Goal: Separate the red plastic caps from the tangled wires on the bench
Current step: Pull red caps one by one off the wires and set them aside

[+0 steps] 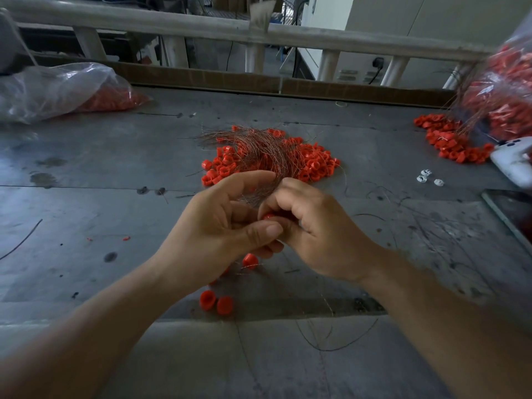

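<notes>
A heap of red plastic caps (312, 165) tangled with thin copper wires (259, 148) lies mid-bench. Both hands hover just in front of it, above the bench. My left hand (218, 226) curls round the near end of the wire bundle, its thumb pressing toward a red cap (269, 216). My right hand (313, 228) pinches that same cap between its fingertips. Loose red caps (216, 302) lie on the bench below the hands, one more cap (250, 261) sitting just under the left fingers.
A clear plastic bag (57, 90) holding red caps lies at far left. A fuller bag (506, 90) with caps and wires stands at far right, caps (454, 145) spilled before it. A white device (512, 165), a dark tablet (515, 217) and stray wires (417, 226) occupy the right side.
</notes>
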Demonstrator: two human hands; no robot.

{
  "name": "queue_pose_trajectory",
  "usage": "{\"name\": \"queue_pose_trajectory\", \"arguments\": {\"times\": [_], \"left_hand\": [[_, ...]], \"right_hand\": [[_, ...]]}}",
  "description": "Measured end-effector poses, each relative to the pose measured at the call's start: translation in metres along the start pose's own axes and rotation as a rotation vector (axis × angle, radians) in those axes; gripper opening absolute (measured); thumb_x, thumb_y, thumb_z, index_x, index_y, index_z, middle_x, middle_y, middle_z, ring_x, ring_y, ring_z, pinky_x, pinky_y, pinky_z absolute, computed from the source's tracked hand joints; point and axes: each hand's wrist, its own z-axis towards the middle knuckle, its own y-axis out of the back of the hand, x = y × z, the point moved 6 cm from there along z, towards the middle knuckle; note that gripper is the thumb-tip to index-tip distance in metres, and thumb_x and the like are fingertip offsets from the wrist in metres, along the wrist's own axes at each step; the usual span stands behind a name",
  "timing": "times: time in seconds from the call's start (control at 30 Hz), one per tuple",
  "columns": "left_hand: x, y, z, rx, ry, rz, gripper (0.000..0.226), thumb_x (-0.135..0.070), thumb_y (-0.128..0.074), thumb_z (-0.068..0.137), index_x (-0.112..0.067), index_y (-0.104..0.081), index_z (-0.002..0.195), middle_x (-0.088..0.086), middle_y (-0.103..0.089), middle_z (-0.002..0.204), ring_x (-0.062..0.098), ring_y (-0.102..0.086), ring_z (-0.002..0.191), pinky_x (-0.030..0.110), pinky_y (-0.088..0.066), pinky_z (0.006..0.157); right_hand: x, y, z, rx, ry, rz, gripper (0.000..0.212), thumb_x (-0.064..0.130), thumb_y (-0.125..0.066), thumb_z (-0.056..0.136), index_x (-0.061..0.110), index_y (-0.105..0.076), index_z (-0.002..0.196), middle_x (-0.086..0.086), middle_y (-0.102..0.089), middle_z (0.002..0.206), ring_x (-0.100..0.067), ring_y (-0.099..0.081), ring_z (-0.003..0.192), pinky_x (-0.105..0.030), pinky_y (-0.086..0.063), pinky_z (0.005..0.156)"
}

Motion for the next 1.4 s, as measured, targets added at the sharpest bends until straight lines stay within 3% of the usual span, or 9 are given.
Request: {"name": "queue_pose_trajectory", "arguments": {"times": [0.27,0.43,0.53,0.7,0.87,1.03,1.17,1.27,1.4], "left_hand": [[-0.002,0.000,-0.001,0.012,0.020,-0.050,0.049,-0.026,-0.068,0.059,-0.018,-0.058,0.107,0.019,-0.068,0.074,0.023,-0.069,0.063,0.025,-0.056,0.056],[0.002,0.003,0.000,0.077,0.100,-0.147,0.051,-0.051,-0.079,0.057,-0.022,-0.069,0.098,0.012,-0.071,0.077,0.025,-0.070,0.068,0.024,-0.054,0.057],[0.004,0.006,0.003,0.079,0.120,-0.194,0.052,-0.050,-0.083,0.046,-0.024,-0.073,0.090,0.010,-0.071,0.074,0.019,-0.068,0.061,0.021,-0.053,0.052],[0.003,0.013,0.006,0.021,0.108,-0.323,0.039,-0.030,-0.083,0.049,-0.019,-0.074,0.085,0.009,-0.070,0.067,0.015,-0.067,0.056,0.019,-0.052,0.050],[0.005,0.021,0.009,-0.063,0.086,-0.455,0.025,-0.018,-0.067,0.056,-0.013,-0.075,0.079,0.007,-0.069,0.066,0.012,-0.068,0.060,0.017,-0.054,0.054],[0.004,0.030,0.011,-0.053,0.041,-0.472,0.023,-0.021,-0.075,0.055,-0.011,-0.075,0.075,0.008,-0.072,0.075,0.013,-0.070,0.068,0.017,-0.054,0.058],[0.005,0.035,0.011,-0.103,0.038,-0.388,0.020,-0.018,-0.079,0.048,-0.013,-0.073,0.067,0.005,-0.071,0.070,0.009,-0.067,0.062,0.014,-0.052,0.055],[0.008,0.034,0.010,-0.133,0.099,-0.234,0.017,-0.007,-0.077,0.046,-0.013,-0.071,0.061,0.003,-0.065,0.058,0.010,-0.065,0.055,0.016,-0.051,0.050],[0.005,0.038,0.008,-0.189,0.091,0.020,0.011,-0.012,-0.068,0.053,-0.016,-0.069,0.063,0.003,-0.064,0.059,0.011,-0.061,0.052,0.017,-0.049,0.046]], "right_hand": [[0.002,0.002,-0.001,-0.011,-0.064,0.108,0.014,0.008,-0.061,0.083,0.020,-0.055,0.078,0.015,-0.047,0.077,0.003,-0.049,0.073,-0.009,-0.041,0.065],[0.001,0.005,-0.002,-0.056,-0.106,0.245,0.007,0.037,-0.061,0.076,0.030,-0.058,0.076,0.013,-0.050,0.074,0.001,-0.052,0.071,-0.012,-0.044,0.064],[-0.001,0.005,-0.002,-0.053,-0.152,0.302,0.017,0.045,-0.055,0.075,0.031,-0.062,0.082,0.010,-0.056,0.081,-0.005,-0.057,0.078,-0.021,-0.050,0.071],[-0.007,0.010,-0.002,-0.055,-0.222,0.521,0.022,0.031,-0.043,0.087,0.020,-0.060,0.097,0.010,-0.062,0.077,-0.004,-0.060,0.070,-0.019,-0.048,0.062],[-0.010,0.001,-0.004,0.071,-0.336,0.651,0.030,0.030,-0.057,0.075,0.014,-0.057,0.100,0.003,-0.066,0.072,-0.009,-0.064,0.065,-0.020,-0.051,0.058],[-0.018,0.011,-0.004,0.010,-0.365,0.655,0.008,0.015,-0.060,0.079,0.014,-0.063,0.087,0.006,-0.058,0.051,-0.003,-0.053,0.047,-0.014,-0.041,0.042],[-0.021,0.021,-0.003,-0.020,-0.369,0.711,0.015,0.024,-0.061,0.071,0.015,-0.065,0.082,0.008,-0.054,0.049,-0.002,-0.047,0.044,-0.014,-0.038,0.040],[-0.024,0.023,-0.003,-0.031,-0.385,0.723,0.016,0.021,-0.063,0.071,0.013,-0.065,0.084,0.006,-0.057,0.053,-0.005,-0.052,0.048,-0.015,-0.043,0.047],[-0.029,0.020,-0.004,-0.045,-0.458,0.948,0.017,0.013,-0.058,0.074,0.009,-0.062,0.090,0.001,-0.059,0.060,-0.011,-0.061,0.052,-0.024,-0.053,0.051]]}}
